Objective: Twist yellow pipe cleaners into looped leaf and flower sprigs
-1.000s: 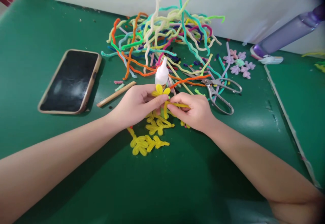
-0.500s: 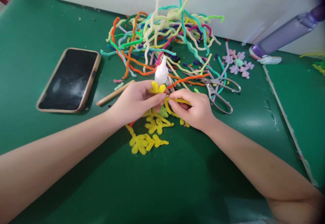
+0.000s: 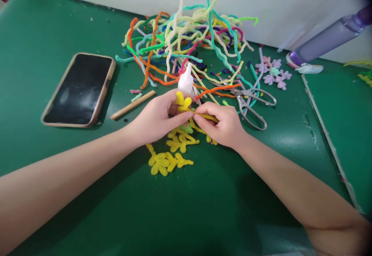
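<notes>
Between my two hands is a yellow pipe cleaner, bent into rounded loops at its upper end. My left hand pinches it just below the loops with thumb and fingers. Close beside it, my right hand grips the straight part, whose strands run under its fingers. The two thumbs almost meet. Several yellow leaf-shaped pieces lie on the table below, some partly hidden by my hands. A white glue bottle with a pointed nozzle stands right behind my left hand.
A tangled heap of coloured pipe cleaners lies at the back by the wall. Scissors rest to the right, near small pastel flowers and a purple bottle. On the left are a phone and a wooden stick.
The looped end of the yellow pipe cleaner has tilted and shifted slightly to the right. My left hand has turned a little with it, and my right hand stays nearly in place.
</notes>
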The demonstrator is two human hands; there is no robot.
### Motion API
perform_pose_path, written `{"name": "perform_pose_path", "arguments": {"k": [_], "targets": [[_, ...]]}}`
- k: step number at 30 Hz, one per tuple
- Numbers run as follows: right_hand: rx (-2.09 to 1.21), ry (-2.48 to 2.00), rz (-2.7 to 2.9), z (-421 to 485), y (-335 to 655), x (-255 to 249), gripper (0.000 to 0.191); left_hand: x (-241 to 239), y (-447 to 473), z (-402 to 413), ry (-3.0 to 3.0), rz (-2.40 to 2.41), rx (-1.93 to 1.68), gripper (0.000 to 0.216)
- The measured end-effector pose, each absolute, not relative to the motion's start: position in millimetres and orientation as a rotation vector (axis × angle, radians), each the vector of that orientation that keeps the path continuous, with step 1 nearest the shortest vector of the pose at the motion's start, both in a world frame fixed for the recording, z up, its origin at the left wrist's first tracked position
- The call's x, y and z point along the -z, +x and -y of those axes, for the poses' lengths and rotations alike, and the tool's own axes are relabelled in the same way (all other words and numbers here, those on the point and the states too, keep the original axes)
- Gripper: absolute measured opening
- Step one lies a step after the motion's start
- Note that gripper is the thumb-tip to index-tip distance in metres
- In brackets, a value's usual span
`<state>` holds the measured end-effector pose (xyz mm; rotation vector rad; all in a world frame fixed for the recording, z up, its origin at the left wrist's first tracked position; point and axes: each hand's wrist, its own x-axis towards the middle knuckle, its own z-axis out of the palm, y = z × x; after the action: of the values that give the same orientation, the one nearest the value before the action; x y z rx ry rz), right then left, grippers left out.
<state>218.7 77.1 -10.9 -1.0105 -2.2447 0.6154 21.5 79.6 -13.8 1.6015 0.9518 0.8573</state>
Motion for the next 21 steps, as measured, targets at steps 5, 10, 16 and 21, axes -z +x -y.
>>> {"name": "perform_pose_path", "arguments": {"k": [5,10,16,21], "targets": [[-0.584,-1.019,2.26,-77.6,218.9,14.6,0.017,9.8,22.5,-78.3,1.552,-0.997,-0.811,0.031],[-0.535,-1.019,2.233,-77.5,218.8,16.2,0.015,5.7,21.9,-77.3,1.608,-1.049,-0.763,0.034],[-0.479,-1.011,2.188,-76.8,218.0,15.5,0.013,8.8,19.3,-79.0,1.687,-1.044,-0.7,0.037],[-0.377,-0.95,2.154,-75.0,216.4,16.4,0.011,10.7,19.7,-78.8,1.625,-1.023,-0.732,0.037]]}}
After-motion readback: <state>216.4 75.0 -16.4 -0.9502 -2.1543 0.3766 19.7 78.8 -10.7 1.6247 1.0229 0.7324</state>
